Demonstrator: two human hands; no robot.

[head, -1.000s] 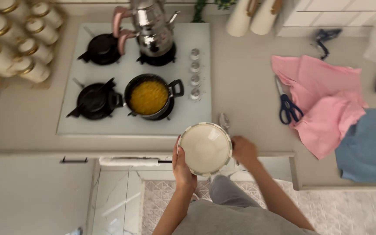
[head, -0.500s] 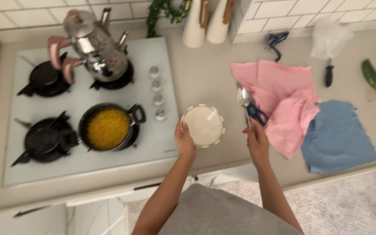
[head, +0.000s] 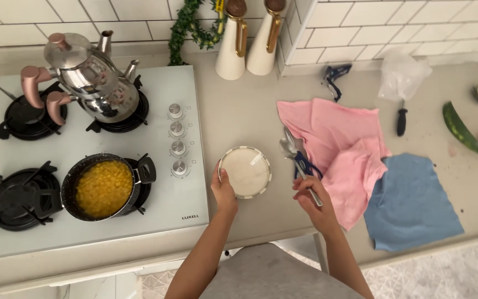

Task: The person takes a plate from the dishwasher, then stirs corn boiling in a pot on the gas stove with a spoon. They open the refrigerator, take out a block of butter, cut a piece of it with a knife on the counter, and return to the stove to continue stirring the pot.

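I see my left hand (head: 223, 191) gripping the near-left rim of the bowl (head: 244, 172), thumb hooked over the edge and fingers curled under it. The bowl is white, round and looks bare inside; it sits just right of the hob (head: 156, 182), close to the row of knobs (head: 177, 140). Whether it rests on the counter (head: 250, 113) or is lifted a little off it, I cannot tell.

My right hand (head: 311, 200) is closed around the handle of a spoon (head: 293, 152), fingers wrapped tight, just right of the bowl and clear of it. The spoon's head points away from me, over the blue handles of the scissors (head: 305, 165) at the edge of the pink cloth (head: 338, 144).

Left of the bowl, on the hob's near burner, stands a black pot (head: 103, 188) full of yellow food. Behind it, further left of the bowl, a shiny stacked teapot (head: 92, 77) with pink handles sits on a rear burner.

Right of the bowl, past the pink cloth, lies a blue cloth (head: 416, 205). Beyond that, far right of the bowl, there are pieces of melon rind (head: 463, 130).
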